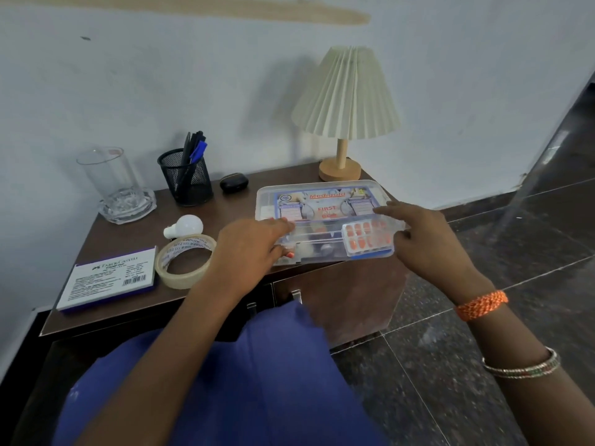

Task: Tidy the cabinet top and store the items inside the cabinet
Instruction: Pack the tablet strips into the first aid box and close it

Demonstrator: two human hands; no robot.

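The worktop [225,207] is dark brown; the lamp [346,98] has a cream pleated shade and pale wood base; the pen holder [186,178] is black mesh; the first-aid box [325,220] is clear with a blue-and-red label; the pill strip [367,241] shows orange tablets; the stamp pad box [111,278] is white edged purple; the bulb [185,226] is white; the floor [515,252] is speckled dark stone.

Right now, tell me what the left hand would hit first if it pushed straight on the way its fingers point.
The left hand already touches the clear first aid box; pushing on, it meets that box first.
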